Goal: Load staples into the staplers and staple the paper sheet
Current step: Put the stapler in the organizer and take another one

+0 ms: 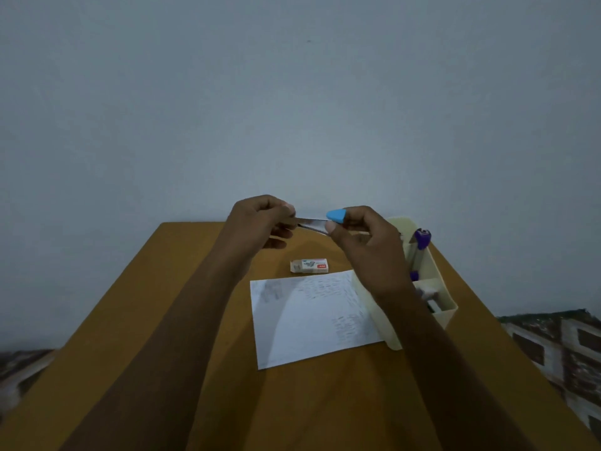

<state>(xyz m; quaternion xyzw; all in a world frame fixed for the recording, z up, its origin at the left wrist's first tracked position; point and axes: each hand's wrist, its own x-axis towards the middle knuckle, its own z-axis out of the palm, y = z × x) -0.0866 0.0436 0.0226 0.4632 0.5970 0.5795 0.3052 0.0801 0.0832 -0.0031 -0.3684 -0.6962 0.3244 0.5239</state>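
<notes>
— While both hands are raised over the bench (182,307), where's the stapler?
— Between them — the right hand (364,245) grips the blue stapler (336,215); the left hand (260,222) pinches its metal tray (310,223).
— And the rest?
— The staple box (309,265) and paper sheet (312,317) lie below.

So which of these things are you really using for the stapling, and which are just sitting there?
For the job:
- blue stapler, held open by the right hand and left hand
- staple box
- paper sheet
- purple stapler, waiting its turn

Just lying about:
- cream organizer tray
- small items in its near compartment, too unclear to name
</notes>
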